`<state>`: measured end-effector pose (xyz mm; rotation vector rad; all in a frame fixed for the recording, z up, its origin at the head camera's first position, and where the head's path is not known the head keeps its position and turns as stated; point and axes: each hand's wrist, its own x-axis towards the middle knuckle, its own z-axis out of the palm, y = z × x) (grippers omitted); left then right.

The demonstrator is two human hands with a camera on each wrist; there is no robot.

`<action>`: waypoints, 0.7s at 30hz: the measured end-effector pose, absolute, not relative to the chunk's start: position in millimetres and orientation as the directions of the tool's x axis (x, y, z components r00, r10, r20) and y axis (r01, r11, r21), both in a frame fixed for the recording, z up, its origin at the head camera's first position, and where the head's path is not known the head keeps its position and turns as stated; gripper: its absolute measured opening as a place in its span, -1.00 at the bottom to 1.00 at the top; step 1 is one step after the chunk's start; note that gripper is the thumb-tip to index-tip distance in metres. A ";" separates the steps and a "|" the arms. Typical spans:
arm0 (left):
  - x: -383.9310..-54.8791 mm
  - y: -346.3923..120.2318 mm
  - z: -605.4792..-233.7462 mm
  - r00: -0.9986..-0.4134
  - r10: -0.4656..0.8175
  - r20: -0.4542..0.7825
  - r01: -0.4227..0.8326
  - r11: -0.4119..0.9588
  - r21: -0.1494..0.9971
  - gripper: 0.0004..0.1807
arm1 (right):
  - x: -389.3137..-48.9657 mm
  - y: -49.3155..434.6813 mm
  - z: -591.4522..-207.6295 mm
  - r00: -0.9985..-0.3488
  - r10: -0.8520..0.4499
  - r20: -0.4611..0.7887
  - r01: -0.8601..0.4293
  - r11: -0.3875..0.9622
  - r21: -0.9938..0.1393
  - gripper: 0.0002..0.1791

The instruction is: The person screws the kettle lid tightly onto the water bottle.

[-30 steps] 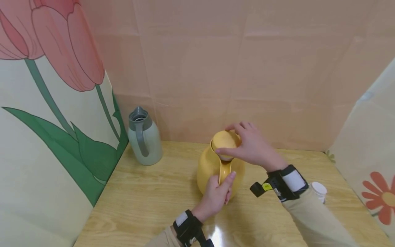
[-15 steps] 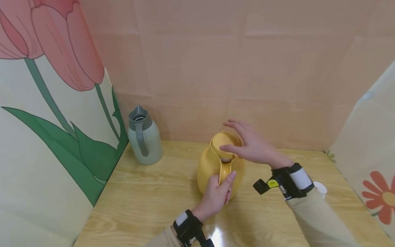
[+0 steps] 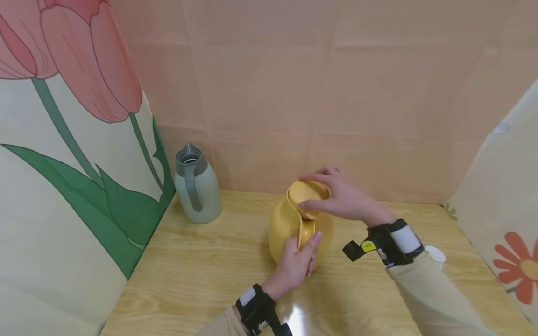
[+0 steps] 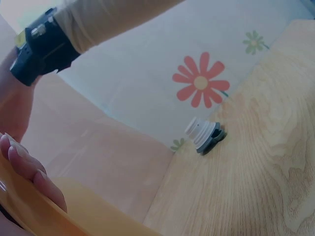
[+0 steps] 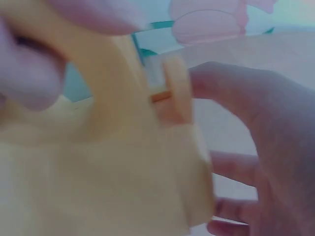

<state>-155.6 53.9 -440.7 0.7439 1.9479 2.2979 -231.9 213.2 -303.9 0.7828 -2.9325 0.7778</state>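
Note:
A yellow vacuum jug (image 3: pixel 280 228) stands upright on the wooden table, its handle towards me. My left hand (image 3: pixel 292 263) grips that handle, fingers wrapped around it. Over the jug's mouth, my right hand (image 3: pixel 342 198) holds the round yellow lid (image 3: pixel 308 192) between thumb and fingers. In the right wrist view the thumb meets the edge of the lid (image 5: pixel 179 91), which sits slightly raised in the collar. The right fingers (image 5: pixel 234 164) are on the far side, their tips partly hidden by the jug.
A pale green vacuum jug (image 3: pixel 199 191) with a grey collar and handle stands back left, its mouth uncovered. On the right, behind my right forearm, lies a white threaded stopper (image 4: pixel 202 135) with a dark grey top. A pink wall covering (image 3: pixel 260 93) closes the back.
My right fingers spread off the lid and shifted back right, then came down around it again. The lid looks slightly lower in the mouth. My left hand and the jug stayed put.

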 end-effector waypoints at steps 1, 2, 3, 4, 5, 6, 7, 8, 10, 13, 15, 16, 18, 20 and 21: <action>-155.7 54.2 -440.8 -0.885 0.328 0.331 0.273 -0.211 0.939 -0.37 | -232.8 211.3 -305.9 -0.884 -0.445 0.142 -0.459 0.767 -0.449 -0.19; -155.8 54.3 -440.7 -0.885 0.327 0.331 0.273 -0.211 0.939 -0.37 | -233.9 209.3 -307.9 -0.893 -0.423 0.153 -0.445 0.782 -0.437 -0.17; -155.9 54.6 -440.7 -0.885 0.327 0.331 0.274 -0.210 0.939 -0.37 | -234.9 207.5 -310.1 -0.903 -0.400 0.160 -0.428 0.796 -0.428 -0.16; -156.0 54.7 -440.7 -0.885 0.326 0.333 0.275 -0.211 0.938 -0.37 | -236.1 205.7 -312.6 -0.909 -0.380 0.173 -0.417 0.807 -0.418 -0.14; -156.2 54.9 -440.5 -0.884 0.326 0.334 0.277 -0.211 0.938 -0.37 | -237.2 204.0 -314.8 -0.914 -0.363 0.181 -0.405 0.816 -0.412 -0.13; -156.2 54.9 -440.5 -0.884 0.326 0.334 0.277 -0.210 0.938 -0.37 | -238.1 202.7 -317.0 -0.918 -0.349 0.190 -0.397 0.823 -0.406 -0.12; -156.2 55.0 -440.6 -0.884 0.326 0.334 0.276 -0.211 0.938 -0.38 | -238.6 201.5 -318.6 -0.920 -0.338 0.197 -0.390 0.828 -0.403 -0.11; -156.2 55.1 -440.6 -0.884 0.327 0.335 0.277 -0.211 0.937 -0.38 | -239.1 200.5 -320.0 -0.921 -0.333 0.203 -0.388 0.828 -0.404 -0.11; -155.9 55.1 -440.6 -0.884 0.327 0.334 0.276 -0.212 0.937 -0.38 | -238.7 199.9 -320.7 -0.918 -0.334 0.213 -0.394 0.822 -0.411 -0.12; -155.4 54.1 -439.8 -0.888 0.332 0.320 0.262 -0.208 0.942 -0.37 | -235.5 201.6 -316.4 -0.904 -0.375 0.203 -0.427 0.801 -0.420 -0.13; -155.0 52.9 -438.7 -0.893 0.337 0.298 0.241 -0.202 0.949 -0.37 | -232.1 204.3 -310.8 -0.895 -0.413 0.166 -0.442 0.780 -0.444 -0.13; -154.8 52.4 -438.2 -0.896 0.340 0.285 0.229 -0.198 0.953 -0.37 | -230.8 206.0 -308.0 -0.888 -0.436 0.146 -0.451 0.765 -0.459 -0.13; -154.5 51.4 -437.1 -0.900 0.345 0.266 0.212 -0.186 0.959 -0.36 | -228.0 210.0 -302.3 -0.866 -0.488 0.106 -0.472 0.731 -0.493 -0.15; -154.5 51.3 -436.9 -0.902 0.348 0.255 0.204 -0.179 0.963 -0.36 | -226.2 214.2 -297.8 -0.839 -0.539 0.073 -0.492 0.695 -0.524 -0.17; -154.4 51.4 -437.0 -0.903 0.348 0.254 0.203 -0.177 0.963 -0.36 | -226.0 216.2 -296.3 -0.823 -0.565 0.063 -0.505 0.676 -0.536 -0.19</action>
